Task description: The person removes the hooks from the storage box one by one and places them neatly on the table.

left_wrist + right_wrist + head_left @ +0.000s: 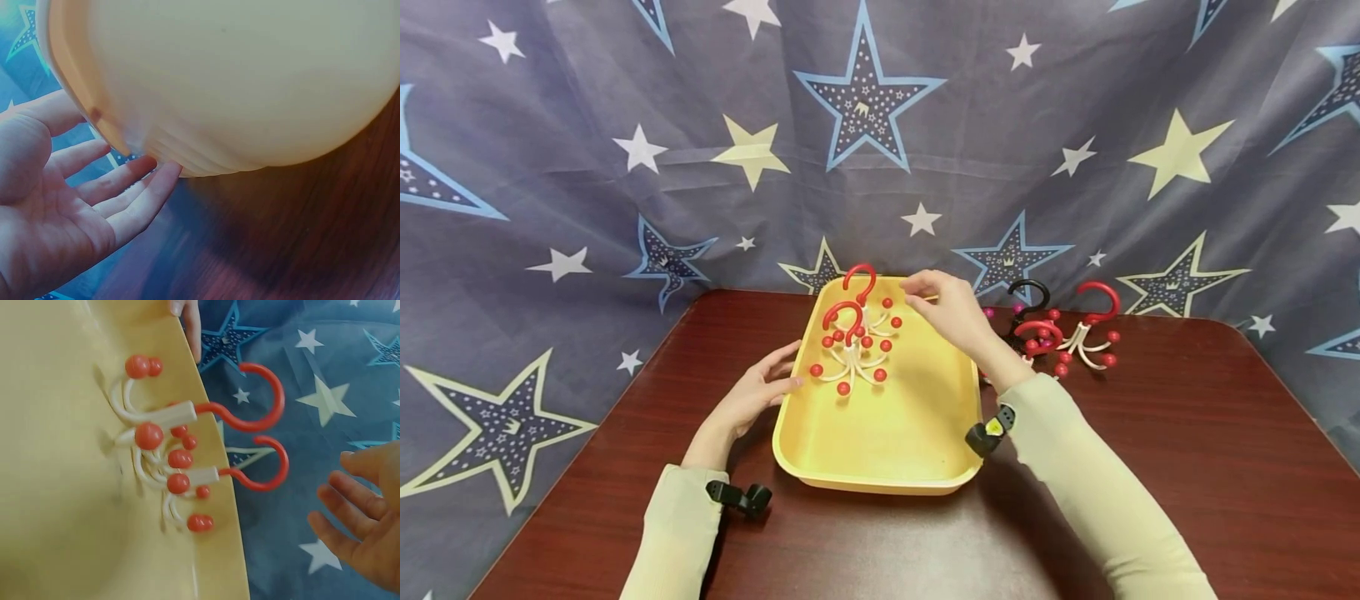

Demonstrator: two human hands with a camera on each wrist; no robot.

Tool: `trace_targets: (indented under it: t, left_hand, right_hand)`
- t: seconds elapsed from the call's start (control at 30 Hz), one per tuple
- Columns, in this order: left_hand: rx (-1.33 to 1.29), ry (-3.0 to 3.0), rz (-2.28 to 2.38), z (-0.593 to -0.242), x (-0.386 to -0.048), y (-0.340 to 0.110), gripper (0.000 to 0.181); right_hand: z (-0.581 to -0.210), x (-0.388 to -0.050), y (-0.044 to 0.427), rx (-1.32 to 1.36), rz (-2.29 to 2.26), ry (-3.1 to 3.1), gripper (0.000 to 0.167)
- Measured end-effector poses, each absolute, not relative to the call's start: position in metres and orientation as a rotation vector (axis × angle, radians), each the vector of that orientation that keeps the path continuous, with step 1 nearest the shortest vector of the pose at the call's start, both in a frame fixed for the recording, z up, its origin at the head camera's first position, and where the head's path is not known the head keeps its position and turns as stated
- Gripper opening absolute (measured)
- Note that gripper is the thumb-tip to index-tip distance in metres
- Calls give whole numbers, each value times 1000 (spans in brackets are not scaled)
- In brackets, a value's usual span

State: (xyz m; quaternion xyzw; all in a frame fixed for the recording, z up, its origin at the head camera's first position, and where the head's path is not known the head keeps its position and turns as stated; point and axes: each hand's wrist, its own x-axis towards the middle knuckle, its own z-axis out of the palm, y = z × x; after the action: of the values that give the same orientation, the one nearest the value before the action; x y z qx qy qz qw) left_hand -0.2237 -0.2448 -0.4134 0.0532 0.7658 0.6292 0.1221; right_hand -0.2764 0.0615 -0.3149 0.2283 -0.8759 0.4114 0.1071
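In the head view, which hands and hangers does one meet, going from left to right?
Left hand, two red-hooked hangers in the yellow tray, right hand, black-hooked hanger, rightmost red-hooked hanger.

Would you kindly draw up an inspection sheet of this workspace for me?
Surface: glossy, reddish-brown table.
Job's things: yellow tray holding two red-hooked white hangers; beside it on the right, other red-hooked hangers and a black hanger, partly overlapping.
Clutter: nothing seen.
Left hand: at the tray's left rim.
Right hand: empty, near the tray's far right corner.
Cables: nothing seen.
Surroundings: star-patterned cloth behind the table.
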Motion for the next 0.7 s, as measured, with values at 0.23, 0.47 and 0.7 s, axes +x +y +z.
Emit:
trace_targets:
  t: [0.23, 0.47, 0.7]
  left_hand:
    - [151, 2226, 1840, -413, -224, -245, 67]
    - [143, 2220, 1850, -413, -224, -244, 67]
    - [168, 2230, 1844, -414, -224, -245, 68]
  right_hand:
    - [-322, -282, 30, 714, 1199, -2656, 24]
    - [-332, -288, 7, 757, 1283, -2659, 31]
    - [-340, -290, -7, 761, 1316, -2679, 33]
